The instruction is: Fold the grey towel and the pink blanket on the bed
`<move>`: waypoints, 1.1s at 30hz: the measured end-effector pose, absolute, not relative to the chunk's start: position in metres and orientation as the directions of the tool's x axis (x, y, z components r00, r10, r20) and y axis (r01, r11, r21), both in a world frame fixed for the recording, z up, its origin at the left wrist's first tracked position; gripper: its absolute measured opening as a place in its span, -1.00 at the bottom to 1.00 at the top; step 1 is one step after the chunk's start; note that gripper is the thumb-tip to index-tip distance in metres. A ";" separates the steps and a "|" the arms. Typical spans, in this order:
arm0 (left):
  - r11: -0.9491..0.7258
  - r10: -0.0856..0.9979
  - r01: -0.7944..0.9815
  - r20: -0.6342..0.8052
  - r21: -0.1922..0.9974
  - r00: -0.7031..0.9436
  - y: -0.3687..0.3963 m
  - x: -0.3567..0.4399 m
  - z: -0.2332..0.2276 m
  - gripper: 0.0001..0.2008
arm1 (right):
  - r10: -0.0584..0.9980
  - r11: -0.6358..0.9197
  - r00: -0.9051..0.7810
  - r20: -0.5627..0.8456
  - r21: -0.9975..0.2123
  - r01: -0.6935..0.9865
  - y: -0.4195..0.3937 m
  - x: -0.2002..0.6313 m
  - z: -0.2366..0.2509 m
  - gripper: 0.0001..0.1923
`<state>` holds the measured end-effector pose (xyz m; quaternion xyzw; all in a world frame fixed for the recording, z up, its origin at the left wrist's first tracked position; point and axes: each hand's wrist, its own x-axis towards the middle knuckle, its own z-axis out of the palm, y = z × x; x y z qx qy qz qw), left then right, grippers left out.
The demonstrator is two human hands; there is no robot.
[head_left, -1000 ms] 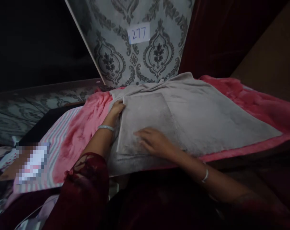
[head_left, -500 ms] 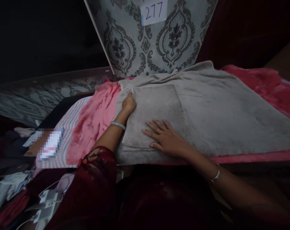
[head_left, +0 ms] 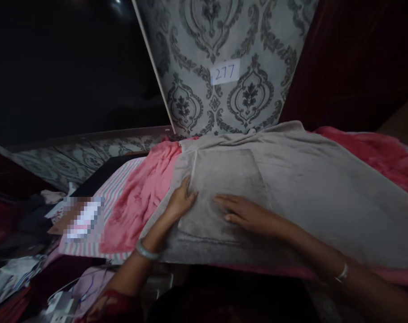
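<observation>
A square of folded grey plush cloth (head_left: 224, 172) lies flat on a larger grey blanket (head_left: 325, 193) of the same look. At the cloth's left edge rests my left hand (head_left: 182, 199), thumb apart from the fingers and touching the edge; it grips nothing that I can see. My right hand (head_left: 246, 214) is over the middle of the folded cloth with its fingers stretched out, slightly blurred. It holds nothing.
Pink plush bedding (head_left: 143, 197) and a striped sheet (head_left: 118, 179) show on the left. A large black screen (head_left: 69, 67) stands behind. A paper marked 277 (head_left: 225, 72) is on the patterned wall. Clothes and a white power strip (head_left: 60, 307) lie lower left.
My left hand has come down from the cloth's top left corner along its left edge, its finger no longer at the corner. My right hand stays over the cloth. The view has tilted up.
</observation>
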<state>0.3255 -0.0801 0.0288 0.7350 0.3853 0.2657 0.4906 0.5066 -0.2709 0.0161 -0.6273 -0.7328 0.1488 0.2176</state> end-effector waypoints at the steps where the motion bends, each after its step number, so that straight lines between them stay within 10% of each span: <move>1: -0.247 0.827 0.294 0.042 0.923 0.561 -0.086 0.319 0.027 -0.21 | 0.983 0.171 -0.109 0.151 -0.496 0.851 -0.262 0.519 0.020 -0.41; 17: -0.309 0.767 0.262 0.077 0.914 0.637 -0.133 0.268 -0.001 -0.37 | 0.997 -0.046 0.057 0.056 -0.183 0.982 -0.058 0.565 0.028 -0.38; 33: -0.612 0.665 0.539 0.008 0.579 0.746 -0.142 0.263 0.001 -0.47 | 0.996 -0.054 0.068 0.059 -0.211 0.976 -0.043 0.568 0.006 -0.37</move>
